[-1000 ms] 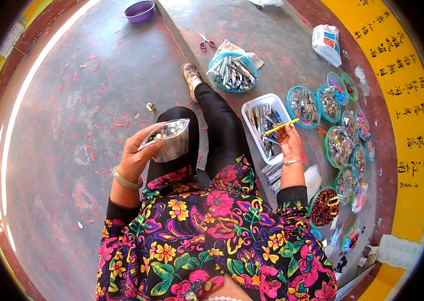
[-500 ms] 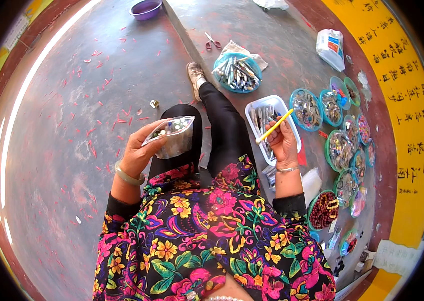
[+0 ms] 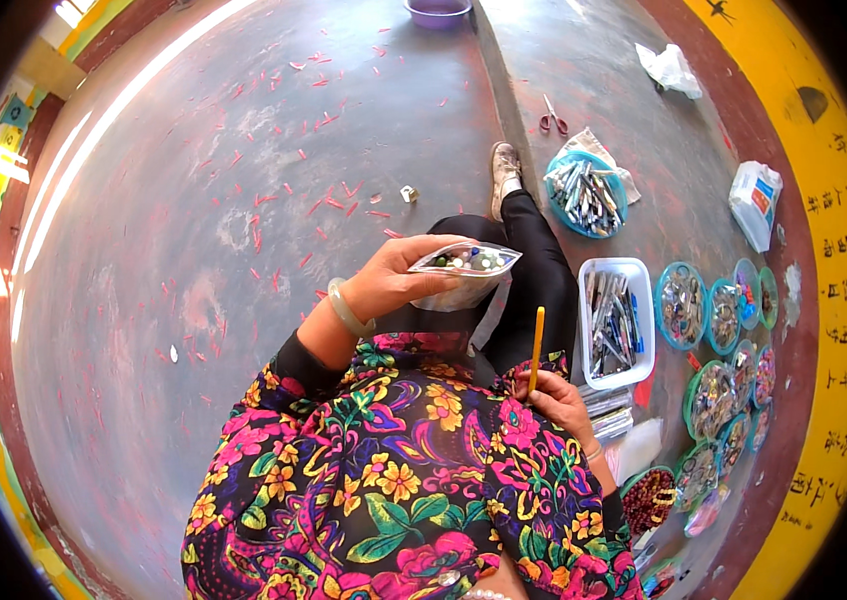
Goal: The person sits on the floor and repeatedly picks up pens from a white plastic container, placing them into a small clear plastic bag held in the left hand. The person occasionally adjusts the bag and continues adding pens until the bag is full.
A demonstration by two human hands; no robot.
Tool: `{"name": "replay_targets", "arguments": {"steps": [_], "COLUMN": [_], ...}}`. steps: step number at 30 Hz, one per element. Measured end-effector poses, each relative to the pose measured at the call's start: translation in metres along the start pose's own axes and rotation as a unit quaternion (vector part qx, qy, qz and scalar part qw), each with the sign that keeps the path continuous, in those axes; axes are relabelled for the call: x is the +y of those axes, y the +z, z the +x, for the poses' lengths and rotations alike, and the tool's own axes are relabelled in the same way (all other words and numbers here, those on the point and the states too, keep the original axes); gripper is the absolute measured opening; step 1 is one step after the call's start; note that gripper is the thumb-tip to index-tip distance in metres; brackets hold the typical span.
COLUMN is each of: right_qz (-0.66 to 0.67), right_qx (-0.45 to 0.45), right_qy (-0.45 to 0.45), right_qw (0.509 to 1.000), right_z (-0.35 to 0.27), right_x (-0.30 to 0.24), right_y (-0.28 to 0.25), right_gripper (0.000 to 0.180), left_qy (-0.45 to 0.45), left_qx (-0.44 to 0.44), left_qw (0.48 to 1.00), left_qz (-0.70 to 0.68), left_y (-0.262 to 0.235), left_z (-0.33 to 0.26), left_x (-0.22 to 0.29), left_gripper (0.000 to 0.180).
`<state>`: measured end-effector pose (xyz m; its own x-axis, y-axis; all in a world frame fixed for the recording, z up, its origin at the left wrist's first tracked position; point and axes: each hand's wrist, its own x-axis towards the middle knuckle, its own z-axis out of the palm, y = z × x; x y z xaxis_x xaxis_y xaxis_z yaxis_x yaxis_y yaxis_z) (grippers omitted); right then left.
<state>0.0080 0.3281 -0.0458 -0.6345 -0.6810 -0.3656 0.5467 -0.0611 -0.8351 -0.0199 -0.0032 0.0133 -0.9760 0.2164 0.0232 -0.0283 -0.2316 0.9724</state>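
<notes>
Both your hands are clamped: left hand on a clear bag of small round bits, its mouth gaping beyond that grip; right hand on a yellow stick, mostly jutting past the pinch. Beyond and right of it sits a white tray of pens; farther off, a blue bowl.

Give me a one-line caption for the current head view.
Left hand holds an open clear bag, right hand a slim yellow stick, near a white tray.
</notes>
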Motion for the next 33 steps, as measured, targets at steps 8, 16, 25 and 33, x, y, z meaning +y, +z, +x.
{"name": "replay_targets", "arguments": {"steps": [8, 16, 25, 33], "right_qz": [-0.127, -0.166, -0.191, -0.283], "right_qx": [0.15, 0.094, 0.081, 0.06], "right_qy": [-0.168, -0.29, -0.363, -0.369], "right_qw": [0.966, 0.938, 0.908, 0.883], "right_z": [-0.007, 0.026, 0.063, 0.071], "right_x": [-0.097, -0.161, -0.157, -0.169], "right_y": [0.013, 0.061, 0.078, 0.085], "right_gripper": [0.019, 0.013, 0.015, 0.027], "left_qy": [0.009, -0.006, 0.021, 0.001], "left_qx": [-0.038, -0.049, -0.062, -0.062], "left_qw": [0.998, 0.994, 0.995, 0.989], "left_qz": [-0.054, -0.098, -0.075, -0.132], "left_y": [-0.004, -0.004, -0.007, -0.011], "left_z": [-0.002, -0.004, -0.004, -0.002], "left_x": [-0.002, -0.008, -0.007, -0.014], "left_gripper": [0.049, 0.054, 0.054, 0.054]}}
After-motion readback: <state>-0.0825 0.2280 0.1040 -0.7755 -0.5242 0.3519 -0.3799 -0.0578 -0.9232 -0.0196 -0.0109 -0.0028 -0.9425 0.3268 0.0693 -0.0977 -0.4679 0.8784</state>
